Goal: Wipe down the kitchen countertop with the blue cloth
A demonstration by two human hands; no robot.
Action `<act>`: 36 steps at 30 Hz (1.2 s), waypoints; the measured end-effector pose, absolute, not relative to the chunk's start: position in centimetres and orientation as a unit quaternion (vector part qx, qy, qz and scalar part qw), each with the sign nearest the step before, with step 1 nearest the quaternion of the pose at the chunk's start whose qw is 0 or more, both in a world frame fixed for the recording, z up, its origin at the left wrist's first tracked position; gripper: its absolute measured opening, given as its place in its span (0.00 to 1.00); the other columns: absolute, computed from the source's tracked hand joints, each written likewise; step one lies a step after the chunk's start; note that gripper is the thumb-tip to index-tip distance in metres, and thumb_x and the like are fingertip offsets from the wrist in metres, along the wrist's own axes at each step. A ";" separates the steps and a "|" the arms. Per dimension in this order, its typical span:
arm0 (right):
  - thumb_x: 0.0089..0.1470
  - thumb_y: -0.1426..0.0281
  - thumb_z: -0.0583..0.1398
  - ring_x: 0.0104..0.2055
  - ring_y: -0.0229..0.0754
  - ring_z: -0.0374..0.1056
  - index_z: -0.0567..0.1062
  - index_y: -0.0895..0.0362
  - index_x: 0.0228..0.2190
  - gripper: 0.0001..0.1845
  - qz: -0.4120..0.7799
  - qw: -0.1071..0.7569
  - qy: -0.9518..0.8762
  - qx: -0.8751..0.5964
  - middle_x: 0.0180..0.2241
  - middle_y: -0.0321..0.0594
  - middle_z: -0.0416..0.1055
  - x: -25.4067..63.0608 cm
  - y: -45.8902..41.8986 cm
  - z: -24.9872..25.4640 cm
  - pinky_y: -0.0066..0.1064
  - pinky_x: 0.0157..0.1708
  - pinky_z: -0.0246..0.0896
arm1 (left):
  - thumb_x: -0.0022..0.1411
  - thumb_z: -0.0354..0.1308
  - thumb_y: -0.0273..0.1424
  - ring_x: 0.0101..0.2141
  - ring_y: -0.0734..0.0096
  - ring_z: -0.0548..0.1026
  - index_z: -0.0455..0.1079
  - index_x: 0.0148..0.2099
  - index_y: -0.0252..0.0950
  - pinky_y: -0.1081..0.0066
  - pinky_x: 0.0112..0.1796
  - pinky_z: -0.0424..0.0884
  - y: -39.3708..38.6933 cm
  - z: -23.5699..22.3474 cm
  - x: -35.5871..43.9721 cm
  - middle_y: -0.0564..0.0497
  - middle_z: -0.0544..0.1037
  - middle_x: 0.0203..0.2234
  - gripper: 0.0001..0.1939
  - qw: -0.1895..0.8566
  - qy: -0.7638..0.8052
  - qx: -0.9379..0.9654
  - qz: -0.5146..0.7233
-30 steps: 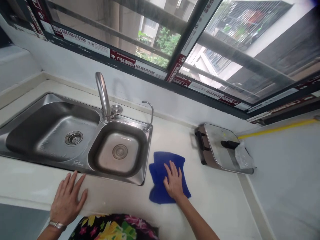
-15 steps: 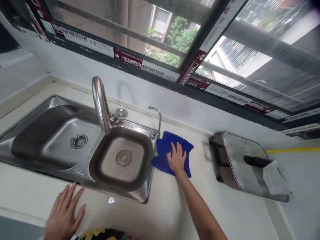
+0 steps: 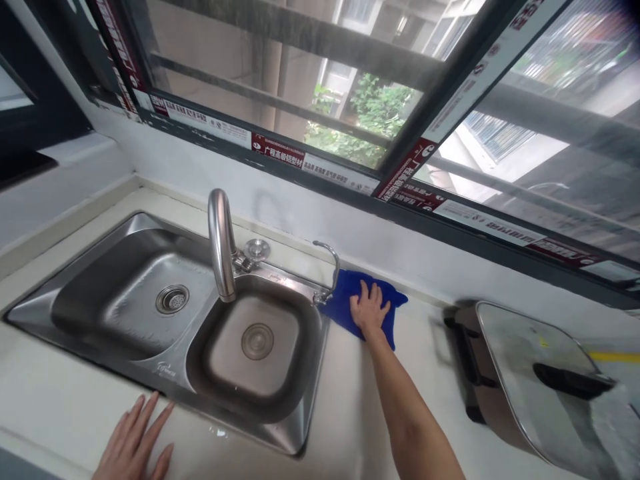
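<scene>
My right hand (image 3: 371,305) lies spread on a blue cloth (image 3: 345,308), pressing it flat against the white counter. The fingers point toward the wall and are apart, not wrapped round the cloth. The cloth is beside the right rim of the steel double sink (image 3: 176,363), its left part reaching the base of a thin curved tap (image 3: 334,267). My left hand (image 3: 134,443) rests on the front counter edge by the sink's front rim, fingers stretched out and holding nothing. Its lower part is cut off by the frame.
A large steel faucet (image 3: 220,240) arches over the sink's divider. On the right stands a brown electric pan (image 3: 495,393) with a glass lid and black handles. A window frame (image 3: 345,183) runs above the back wall. Small water drops (image 3: 219,432) lie on the front counter.
My right hand has pushed the blue cloth back toward the wall and the thin tap. My left hand stays near the sink's front rim. The camera view has shifted.
</scene>
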State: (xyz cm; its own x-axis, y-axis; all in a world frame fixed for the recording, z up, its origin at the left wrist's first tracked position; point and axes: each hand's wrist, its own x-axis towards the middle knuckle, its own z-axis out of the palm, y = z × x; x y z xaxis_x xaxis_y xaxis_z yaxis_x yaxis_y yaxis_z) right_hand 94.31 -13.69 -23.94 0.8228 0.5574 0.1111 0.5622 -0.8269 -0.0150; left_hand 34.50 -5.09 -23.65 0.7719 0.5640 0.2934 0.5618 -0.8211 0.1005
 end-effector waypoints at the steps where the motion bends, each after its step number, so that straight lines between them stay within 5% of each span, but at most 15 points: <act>1: 0.63 0.63 0.45 0.70 0.56 0.44 0.55 0.54 0.68 0.33 -0.051 0.029 -0.294 -0.954 0.69 0.54 0.48 94.2 -13.7 -24.0 0.64 0.64 0.40 | 0.60 0.55 0.40 0.69 0.46 0.52 0.44 0.74 0.43 0.49 0.68 0.49 -5.1 -23.5 34.5 0.43 0.53 0.71 0.43 -0.001 0.300 0.941 0.157; 6: 0.63 0.63 0.45 0.71 0.55 0.43 0.56 0.55 0.68 0.33 -0.069 0.033 -0.311 -0.947 0.70 0.52 0.47 91.6 -15.4 -24.1 0.61 0.65 0.39 | 0.61 0.54 0.38 0.70 0.47 0.48 0.42 0.74 0.40 0.51 0.68 0.44 -5.1 -23.0 34.8 0.42 0.48 0.73 0.43 -0.010 0.288 0.944 0.159; 15: 0.61 0.67 0.48 0.72 0.51 0.42 0.56 0.52 0.68 0.34 -0.058 0.011 -0.363 -0.930 0.71 0.47 0.45 82.0 -23.0 -23.6 0.57 0.68 0.36 | 0.64 0.51 0.38 0.70 0.42 0.48 0.39 0.74 0.47 0.40 0.65 0.53 -5.2 -23.5 35.3 0.44 0.48 0.73 0.41 0.065 0.313 0.930 0.181; 29: 0.58 0.73 0.49 0.72 0.50 0.42 0.54 0.51 0.68 0.37 -0.050 0.019 -0.381 -0.923 0.72 0.45 0.44 68.7 -41.9 -22.6 0.56 0.68 0.39 | 0.66 0.50 0.40 0.68 0.31 0.48 0.56 0.69 0.34 0.32 0.61 0.56 -4.8 -24.1 35.9 0.35 0.49 0.72 0.33 0.104 0.307 0.927 0.188; 36: 0.60 0.72 0.47 0.72 0.50 0.42 0.54 0.52 0.68 0.34 -0.047 0.029 -0.336 -0.940 0.71 0.44 0.45 68.4 -49.6 -22.9 0.56 0.68 0.40 | 0.68 0.50 0.39 0.69 0.33 0.47 0.42 0.74 0.45 0.33 0.62 0.54 -4.8 -23.3 36.4 0.40 0.42 0.73 0.37 0.091 0.295 0.930 0.198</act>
State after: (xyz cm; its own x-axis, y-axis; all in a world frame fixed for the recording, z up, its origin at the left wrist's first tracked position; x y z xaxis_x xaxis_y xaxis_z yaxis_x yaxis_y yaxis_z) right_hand 68.40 -49.63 -22.87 0.7696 0.6294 0.1079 0.6349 -0.7722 -0.0238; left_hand 36.43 -4.84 -23.34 0.7477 0.5851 0.3141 0.5133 -0.8093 0.2855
